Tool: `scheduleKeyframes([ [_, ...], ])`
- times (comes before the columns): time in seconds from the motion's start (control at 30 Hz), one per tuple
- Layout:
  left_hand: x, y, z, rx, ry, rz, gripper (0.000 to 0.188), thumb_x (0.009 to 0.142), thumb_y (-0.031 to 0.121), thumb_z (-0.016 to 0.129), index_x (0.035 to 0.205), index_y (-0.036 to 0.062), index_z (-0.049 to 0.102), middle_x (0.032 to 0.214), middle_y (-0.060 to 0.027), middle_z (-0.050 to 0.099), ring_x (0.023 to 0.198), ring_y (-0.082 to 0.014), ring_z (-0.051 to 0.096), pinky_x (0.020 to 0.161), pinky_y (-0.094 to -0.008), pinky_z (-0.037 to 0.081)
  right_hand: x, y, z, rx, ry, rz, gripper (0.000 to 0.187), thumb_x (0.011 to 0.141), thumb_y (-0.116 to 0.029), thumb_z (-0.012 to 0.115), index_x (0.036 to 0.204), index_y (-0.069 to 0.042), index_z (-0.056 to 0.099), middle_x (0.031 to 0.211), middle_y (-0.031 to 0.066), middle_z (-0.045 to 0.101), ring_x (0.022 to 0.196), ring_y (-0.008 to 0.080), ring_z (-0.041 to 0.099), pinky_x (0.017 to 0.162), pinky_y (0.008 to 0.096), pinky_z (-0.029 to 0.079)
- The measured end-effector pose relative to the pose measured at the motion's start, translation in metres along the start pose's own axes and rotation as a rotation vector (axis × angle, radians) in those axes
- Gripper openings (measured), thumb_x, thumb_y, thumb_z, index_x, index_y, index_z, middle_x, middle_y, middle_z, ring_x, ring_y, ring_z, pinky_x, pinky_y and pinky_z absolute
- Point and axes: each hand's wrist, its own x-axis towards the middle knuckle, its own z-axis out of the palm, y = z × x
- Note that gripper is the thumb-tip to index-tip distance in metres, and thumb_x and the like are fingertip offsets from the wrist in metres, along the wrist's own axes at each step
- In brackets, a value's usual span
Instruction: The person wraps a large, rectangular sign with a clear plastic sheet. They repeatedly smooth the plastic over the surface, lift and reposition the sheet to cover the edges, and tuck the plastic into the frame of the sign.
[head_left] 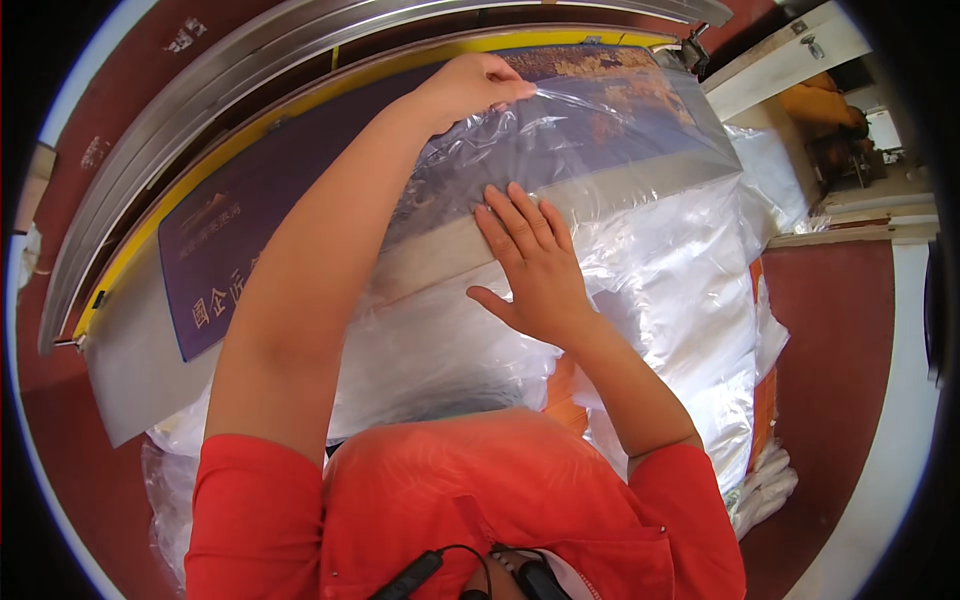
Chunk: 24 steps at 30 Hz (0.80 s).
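Note:
My left hand (474,95) reaches far across the work surface, its thumb and fingers pinched on the edge of a clear plastic sheet (540,125). Creases run through the film out from that pinch. Nearer to me, my right hand (535,262) lies with fingers spread on the plastic, holding nothing. Under the film is a large dark purple printed sheet (290,215) with gold lettering and a gold pattern at its far right. A plain grey panel (130,345) shows beneath the print along its left end and near edge.
Crumpled clear plastic (680,260) covers the near side and hangs over the right end. A yellow bar (150,235) and long grey metal rails (110,190) run along the far side. An orange surface (565,395) peeks through. Reddish-brown floor (830,340) lies to the right.

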Motion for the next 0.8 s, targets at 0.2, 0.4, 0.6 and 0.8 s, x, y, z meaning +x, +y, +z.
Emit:
scheduleKeyframes([
  [0.2, -0.01, -0.011, -0.006, 0.283, 0.001, 0.159, 0.017, 0.076, 0.017, 0.056, 0.085, 0.0018, 0.056, 0.071, 0.0004, 0.052, 0.069, -0.0092, 0.047, 0.062, -0.0214, 0.038, 0.019, -0.002, -0.012, 0.079, 0.138, -0.042, 0.055, 0.064, -0.03, 0.063, 0.109, -0.003, 0.044, 0.11, 0.0116, 0.046, 0.105, 0.0278, 0.04, 0.087, 0.0386, 0.028],
  [0.4, -0.173, -0.033, -0.07, -0.497, 0.252, 0.124, 0.012, 0.082, 0.013, 0.046, 0.088, 0.0032, 0.049, 0.087, -0.0056, 0.053, 0.09, -0.0175, 0.05, 0.08, -0.0275, 0.037, 0.115, 0.023, -0.017, -0.094, 0.431, -0.159, 0.039, 0.074, -0.036, 0.052, 0.098, -0.005, 0.053, 0.091, 0.0121, 0.056, 0.091, 0.0286, 0.049, 0.08, 0.0363, 0.035],
  [0.6, -0.641, -0.176, -0.262, 0.139, 1.113, 0.063, 0.039, 0.081, 0.023, 0.045, 0.114, 0.0025, 0.038, 0.109, -0.0096, 0.046, 0.084, -0.0148, 0.051, 0.059, -0.0247, 0.045, 0.132, -0.053, -0.007, 0.147, -0.346, -0.315, 0.026, 0.069, -0.03, 0.052, 0.079, -0.007, 0.056, 0.07, 0.0145, 0.057, 0.071, 0.0332, 0.054, 0.065, 0.0397, 0.043],
  [0.8, -0.876, -0.165, -0.315, 0.819, 1.743, -1.074, 0.036, 0.085, 0.022, 0.034, 0.105, -0.0053, 0.043, 0.103, -0.018, 0.048, 0.09, -0.0264, 0.051, 0.07, -0.0358, 0.045, 0.112, 0.017, -0.047, 0.334, -0.597, 0.008, 0.031, 0.065, -0.018, 0.05, 0.092, -0.004, 0.054, 0.079, 0.0136, 0.058, 0.08, 0.0251, 0.055, 0.072, 0.0354, 0.042],
])
